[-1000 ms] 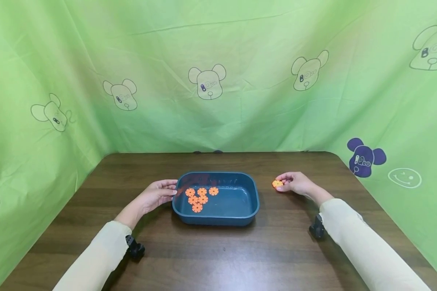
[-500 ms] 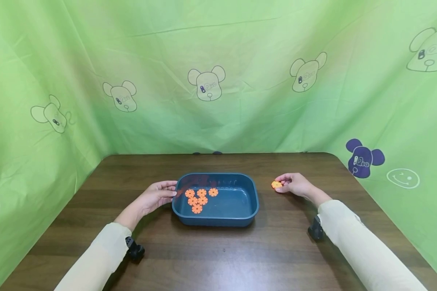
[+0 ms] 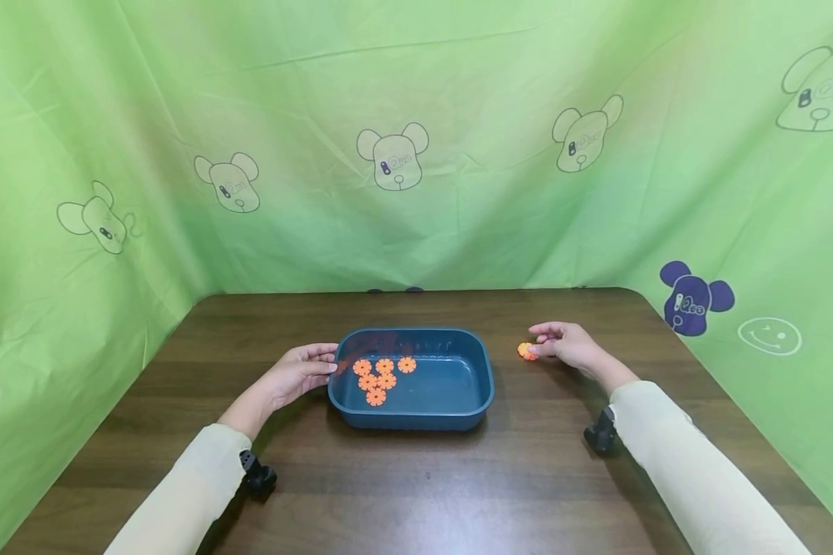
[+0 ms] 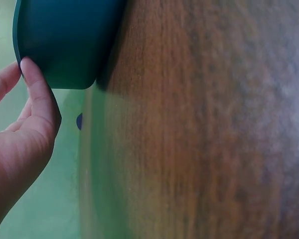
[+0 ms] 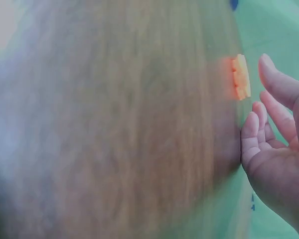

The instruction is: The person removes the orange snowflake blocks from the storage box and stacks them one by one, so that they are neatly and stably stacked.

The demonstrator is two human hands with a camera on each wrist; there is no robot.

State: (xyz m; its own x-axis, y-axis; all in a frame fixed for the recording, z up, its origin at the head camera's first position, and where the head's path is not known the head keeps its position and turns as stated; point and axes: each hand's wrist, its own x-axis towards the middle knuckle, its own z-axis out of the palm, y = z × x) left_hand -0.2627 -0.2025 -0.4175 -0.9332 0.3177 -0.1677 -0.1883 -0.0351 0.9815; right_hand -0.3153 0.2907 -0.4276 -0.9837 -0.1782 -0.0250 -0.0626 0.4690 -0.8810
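Note:
My left hand (image 3: pixel 298 375) grips the left end of a dark blue plastic basin (image 3: pixel 416 422); in the left wrist view, thumb and finger meet at the rim of the basin (image 4: pixel 65 45). Several orange, flower-shaped notched discs (image 3: pixel 376 397) lie flat inside, toward its left side. To the right of the basin, one more orange notched disc (image 3: pixel 525 351) lies on the table. Beside it is my right hand (image 3: pixel 568 344), its thumb and fingers spread. The right wrist view shows a gap between this hand (image 5: pixel 279 129) and the orange disc (image 5: pixel 241 77).
The brown wooden table (image 3: pixel 430 493) extends around the basin on every side. A green curtain (image 3: pixel 319 231) with bear-head prints hangs behind the table and at both sides. Black wrist cameras hang under both sleeves.
My right fingers have parted and come off the orange disc, which they pinched earlier. The disc stays on the table. My left hand and the basin hold their place.

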